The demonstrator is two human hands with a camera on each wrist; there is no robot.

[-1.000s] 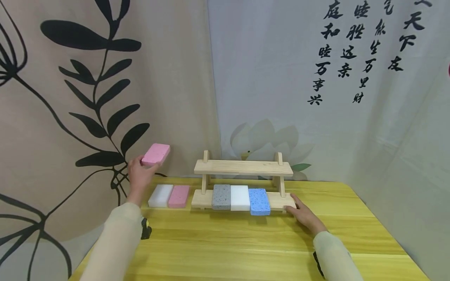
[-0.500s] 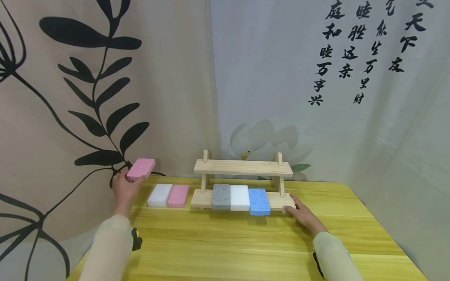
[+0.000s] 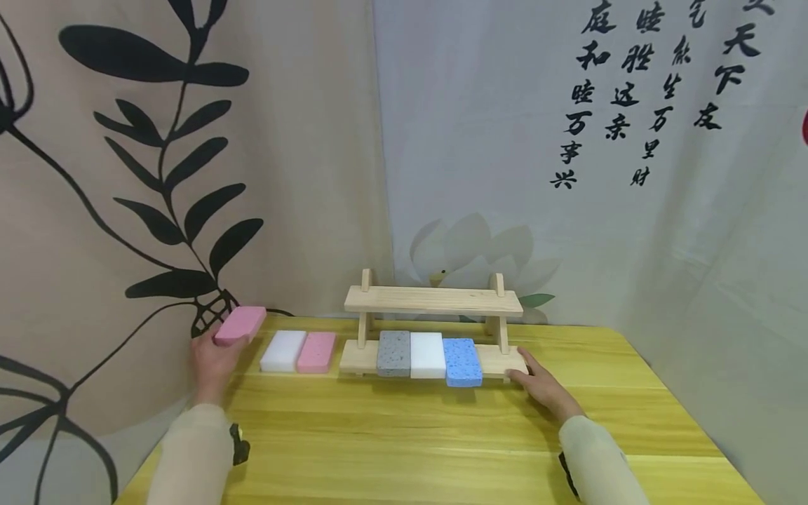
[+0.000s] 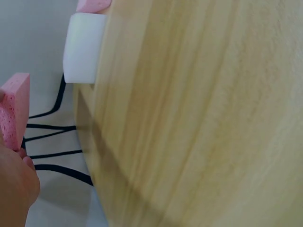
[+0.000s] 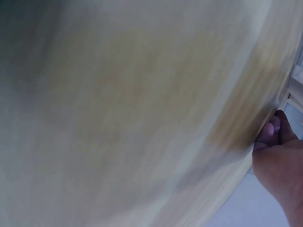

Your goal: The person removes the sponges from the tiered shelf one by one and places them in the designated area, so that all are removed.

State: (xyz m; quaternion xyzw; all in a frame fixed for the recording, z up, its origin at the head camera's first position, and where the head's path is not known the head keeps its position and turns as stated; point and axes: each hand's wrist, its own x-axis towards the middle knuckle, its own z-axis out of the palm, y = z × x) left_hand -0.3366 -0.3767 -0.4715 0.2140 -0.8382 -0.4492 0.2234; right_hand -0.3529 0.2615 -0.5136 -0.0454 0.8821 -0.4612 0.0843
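My left hand [image 3: 214, 361] holds a pink sponge [image 3: 241, 325] above the table's far left part. The left wrist view also has this sponge [image 4: 15, 111], pinched between thumb and fingers. Just right of that hand, a white sponge [image 3: 283, 351] and another pink sponge [image 3: 317, 353] lie side by side on the table. My right hand [image 3: 544, 388] grips the right end of a two-tier wooden rack [image 3: 435, 300]. Along the rack's lower board sit a grey sponge [image 3: 394, 354], a white sponge [image 3: 427, 355] and a blue sponge [image 3: 463, 362], which juts past the front edge.
The yellow wood-grain table [image 3: 391, 442] stretches in front of the rack. Behind it hangs a cloth backdrop [image 3: 309, 154] printed with dark leaves and writing. The upper board of the rack bears no sponge.
My left hand has moved left and down with the pink sponge, from above the white sponge to beyond its left side. The right hand stays on the rack's end.
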